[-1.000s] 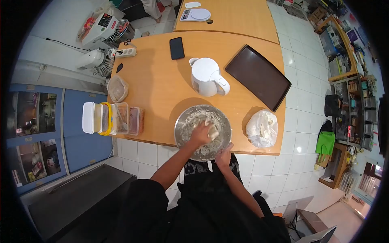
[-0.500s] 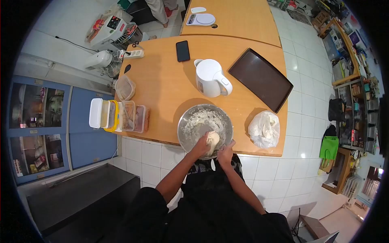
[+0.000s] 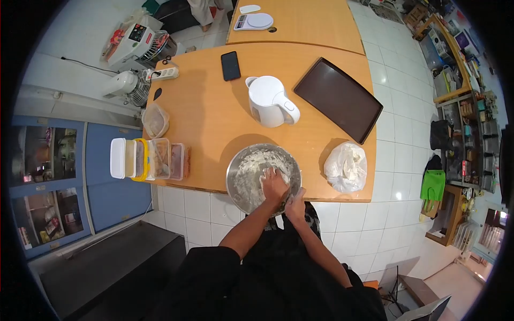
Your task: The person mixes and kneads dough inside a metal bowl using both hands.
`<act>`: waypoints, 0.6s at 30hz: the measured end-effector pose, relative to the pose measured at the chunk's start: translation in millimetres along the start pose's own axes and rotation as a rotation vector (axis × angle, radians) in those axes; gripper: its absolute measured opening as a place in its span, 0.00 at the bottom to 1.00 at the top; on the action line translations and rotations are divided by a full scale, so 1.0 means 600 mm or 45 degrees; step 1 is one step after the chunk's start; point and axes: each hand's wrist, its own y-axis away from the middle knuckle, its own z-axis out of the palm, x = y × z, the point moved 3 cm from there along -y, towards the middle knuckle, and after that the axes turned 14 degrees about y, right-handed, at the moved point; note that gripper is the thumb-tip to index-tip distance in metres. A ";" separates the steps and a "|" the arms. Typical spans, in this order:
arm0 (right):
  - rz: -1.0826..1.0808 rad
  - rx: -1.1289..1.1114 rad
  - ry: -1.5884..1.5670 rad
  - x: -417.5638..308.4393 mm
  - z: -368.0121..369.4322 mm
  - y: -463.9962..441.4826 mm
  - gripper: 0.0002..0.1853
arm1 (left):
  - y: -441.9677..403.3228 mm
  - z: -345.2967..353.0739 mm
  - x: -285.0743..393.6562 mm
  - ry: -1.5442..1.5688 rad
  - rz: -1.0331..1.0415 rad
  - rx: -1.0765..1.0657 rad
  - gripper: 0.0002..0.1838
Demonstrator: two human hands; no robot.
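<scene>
Head camera: worn on the person's head, facing forward and steeply down
Lens: very wide, bending straight edges near the sides, with dark rounded corners
Bench [image 3: 193, 115]: seen from above its near edge, across the middle of the view
Bowl [image 3: 233, 184]: near the centre, below the lens, with the left hand [image 3: 273, 184] and right hand [image 3: 294, 206]
Black top [image 3: 267, 278]: closest, filling the bottom middle
Second bench [image 3: 316, 21]: farther off, cut by the top edge
Sides: blue cabinet [image 3: 110, 160] left, shelves [image 3: 460, 131] right, both small
</scene>
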 end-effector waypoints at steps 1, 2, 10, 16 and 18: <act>0.026 -0.007 0.016 0.005 0.000 0.003 0.19 | -0.010 0.002 -0.002 -0.018 0.011 -0.009 0.38; 0.050 -0.017 0.035 0.010 0.000 0.006 0.19 | -0.020 0.004 -0.005 -0.033 0.018 -0.016 0.39; 0.071 -0.030 -0.019 -0.002 0.003 0.009 0.20 | -0.118 0.029 -0.071 -0.083 0.187 -0.001 0.41; 0.013 0.089 0.044 -0.013 -0.003 0.003 0.21 | -0.131 0.009 -0.094 0.184 0.445 0.238 0.33; 0.004 0.111 0.056 -0.013 -0.001 0.007 0.21 | -0.119 -0.004 -0.098 0.584 0.428 0.390 0.25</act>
